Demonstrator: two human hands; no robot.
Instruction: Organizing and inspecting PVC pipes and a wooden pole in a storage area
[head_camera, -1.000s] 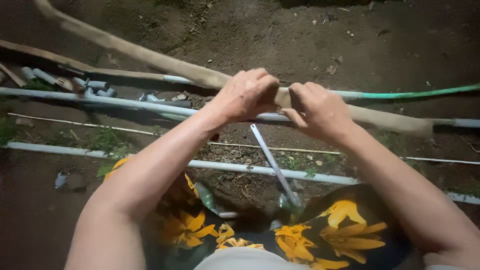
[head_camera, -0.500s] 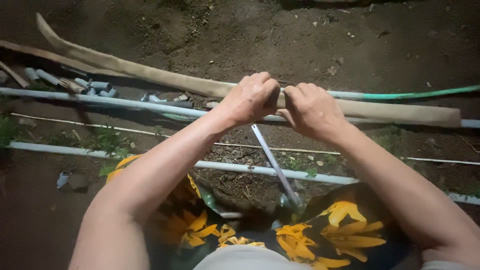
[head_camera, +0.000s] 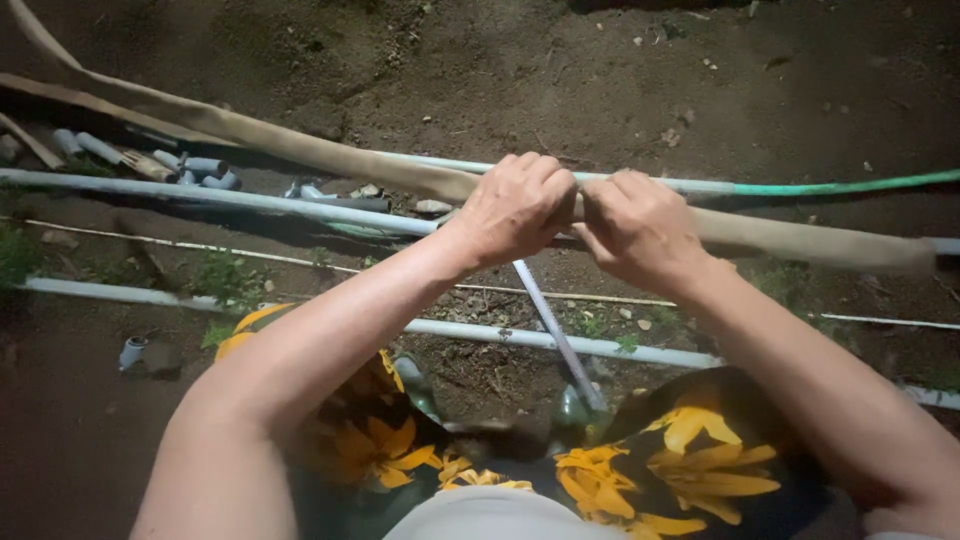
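Both my hands meet over bare soil, side by side and touching. My left hand (head_camera: 515, 205) is closed in a fist around the upper end of a thin grey pipe (head_camera: 555, 330), which slants down toward my lap. My right hand (head_camera: 640, 228) grips the same spot from the right, fingers curled tight. What sits between the two fists is hidden. Just behind the hands a flat tan hose (head_camera: 300, 145) runs across the ground.
A green hose (head_camera: 840, 187) lies at the right. Long white pipes (head_camera: 200, 195) cross the soil, another pipe (head_camera: 480, 332) nearer me. Short grey pipe pieces (head_camera: 190, 165) lie at the left. My dark skirt with yellow flowers (head_camera: 690, 470) fills the bottom.
Both hands have stayed clamped together at the pipe's upper end. They sit slightly lower in view than a second ago; the scene has shifted a little with my head.
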